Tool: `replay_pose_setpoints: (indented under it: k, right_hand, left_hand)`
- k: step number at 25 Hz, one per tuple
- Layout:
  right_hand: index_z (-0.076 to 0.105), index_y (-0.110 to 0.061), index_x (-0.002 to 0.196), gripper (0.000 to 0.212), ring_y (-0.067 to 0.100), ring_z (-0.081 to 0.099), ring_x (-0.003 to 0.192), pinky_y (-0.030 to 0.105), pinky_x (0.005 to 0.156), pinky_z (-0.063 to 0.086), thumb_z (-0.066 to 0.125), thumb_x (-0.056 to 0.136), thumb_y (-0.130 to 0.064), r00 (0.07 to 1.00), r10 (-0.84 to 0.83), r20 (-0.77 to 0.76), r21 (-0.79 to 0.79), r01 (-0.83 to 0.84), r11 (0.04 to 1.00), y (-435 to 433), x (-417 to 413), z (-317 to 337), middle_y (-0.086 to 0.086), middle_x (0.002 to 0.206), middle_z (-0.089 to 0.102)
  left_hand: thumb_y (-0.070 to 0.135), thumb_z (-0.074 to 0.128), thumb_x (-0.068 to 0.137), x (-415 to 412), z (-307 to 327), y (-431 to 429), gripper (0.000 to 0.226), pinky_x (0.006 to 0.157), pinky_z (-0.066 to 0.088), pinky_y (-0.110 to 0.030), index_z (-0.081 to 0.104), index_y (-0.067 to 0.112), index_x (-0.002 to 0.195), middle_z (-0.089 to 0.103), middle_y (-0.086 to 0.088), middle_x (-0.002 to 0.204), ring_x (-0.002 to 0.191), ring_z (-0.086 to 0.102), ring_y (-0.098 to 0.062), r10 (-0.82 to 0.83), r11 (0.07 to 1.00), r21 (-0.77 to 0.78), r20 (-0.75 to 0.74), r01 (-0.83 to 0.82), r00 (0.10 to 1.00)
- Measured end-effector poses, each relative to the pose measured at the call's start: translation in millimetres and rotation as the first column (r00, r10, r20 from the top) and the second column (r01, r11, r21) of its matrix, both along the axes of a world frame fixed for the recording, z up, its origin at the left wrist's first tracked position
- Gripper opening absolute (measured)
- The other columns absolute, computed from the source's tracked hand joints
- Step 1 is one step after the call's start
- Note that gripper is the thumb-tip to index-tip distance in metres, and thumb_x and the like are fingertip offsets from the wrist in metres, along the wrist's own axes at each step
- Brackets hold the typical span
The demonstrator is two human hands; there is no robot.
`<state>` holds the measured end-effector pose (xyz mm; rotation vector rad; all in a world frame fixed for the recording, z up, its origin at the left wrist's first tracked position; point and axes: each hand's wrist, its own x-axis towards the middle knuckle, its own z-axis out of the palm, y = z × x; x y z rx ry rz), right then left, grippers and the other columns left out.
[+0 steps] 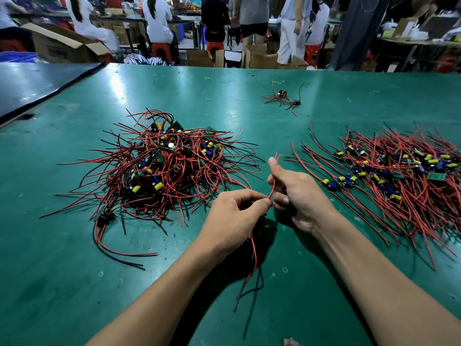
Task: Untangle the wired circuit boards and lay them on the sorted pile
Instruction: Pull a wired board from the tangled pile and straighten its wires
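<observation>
Pinching a red wire (272, 186), left hand (232, 221) and right hand (303, 196) sit between tangle (159, 166) and sorted pile (399, 176)

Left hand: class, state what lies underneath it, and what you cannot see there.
Red and black wires trail out from under the left hand onto the green table. Whatever they join is covered by the hand.

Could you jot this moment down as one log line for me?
stage: untangling | left hand: pinches red wire | right hand: grips same wire | tangled pile: left | sorted pile: right
</observation>
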<state>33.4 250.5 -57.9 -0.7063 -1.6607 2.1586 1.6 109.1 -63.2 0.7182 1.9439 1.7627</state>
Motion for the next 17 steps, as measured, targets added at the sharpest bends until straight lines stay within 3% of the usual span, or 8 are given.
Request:
replay_pose_setpoints:
  k: [4,8,11,14,16,17]
  right_hand:
    - [0.073,-0.013,0.072,0.045,0.011,0.034,0.038,0.017,0.039,0.026,0.071,0.078,-0.058,0.984,0.180,0.014,0.074,-0.180,0.981,-5,5,-2,0.002,0.053,0.040]
    - [0.074,-0.009,0.089,0.029,0.021,0.060,0.052,0.030,0.047,0.052,0.080,0.082,-0.037,0.933,0.346,-0.100,0.044,-0.343,0.938,-10,10,-9,0.013,0.070,0.065]
    - [0.075,-0.010,0.086,0.032,0.026,0.060,0.053,0.036,0.053,0.051,0.078,0.082,-0.042,0.949,0.309,-0.062,0.136,-0.298,0.945,-5,7,-10,0.022,0.069,0.065]
    - [0.075,-0.006,0.088,0.048,0.031,0.052,0.067,0.045,0.061,0.038,0.073,0.084,-0.054,0.950,0.311,0.019,0.303,-0.302,0.904,1,8,-11,0.037,0.069,0.055]
    - [0.077,-0.008,0.086,0.048,0.022,0.046,0.059,0.033,0.058,0.036,0.069,0.086,-0.055,0.958,0.283,0.040,0.399,-0.275,0.874,6,9,-10,0.024,0.061,0.054]
    - [0.079,-0.012,0.083,0.043,0.014,0.044,0.051,0.024,0.052,0.035,0.067,0.088,-0.054,0.972,0.231,0.053,0.474,-0.228,0.851,9,9,-8,0.005,0.054,0.055]
  left_hand:
    - [0.012,0.065,0.090,-2,1,-1,0.022,0.061,0.039,-0.031,0.066,0.013,0.068,0.058,0.001,0.060,0.058,0.049,-0.015,0.060,0.998,0.001,0.006,-0.060,0.998]
    - [0.005,0.060,0.092,-5,1,-2,0.025,0.054,0.049,-0.034,0.057,0.008,0.067,0.060,-0.004,0.058,0.047,0.057,-0.021,0.025,0.994,0.101,0.192,-0.045,0.981]
    - [0.006,0.059,0.094,-5,1,-4,0.020,0.048,0.049,-0.030,0.058,0.003,0.074,0.061,-0.009,0.058,0.042,0.054,-0.021,-0.029,0.991,0.133,0.241,-0.004,0.970]
    - [0.005,0.059,0.094,-6,1,-6,0.019,0.043,0.047,-0.023,0.057,0.001,0.075,0.061,-0.008,0.057,0.041,0.051,-0.019,-0.062,0.989,0.143,0.249,0.026,0.967]
    - [0.005,0.059,0.093,-6,2,-6,0.022,0.043,0.044,-0.022,0.056,0.005,0.071,0.060,-0.008,0.056,0.041,0.051,-0.019,-0.070,0.991,0.123,0.224,0.043,0.972]
    - [0.005,0.059,0.093,-6,3,-7,0.022,0.044,0.043,-0.021,0.057,0.006,0.072,0.060,-0.007,0.056,0.041,0.051,-0.019,-0.073,0.993,0.108,0.208,0.051,0.975]
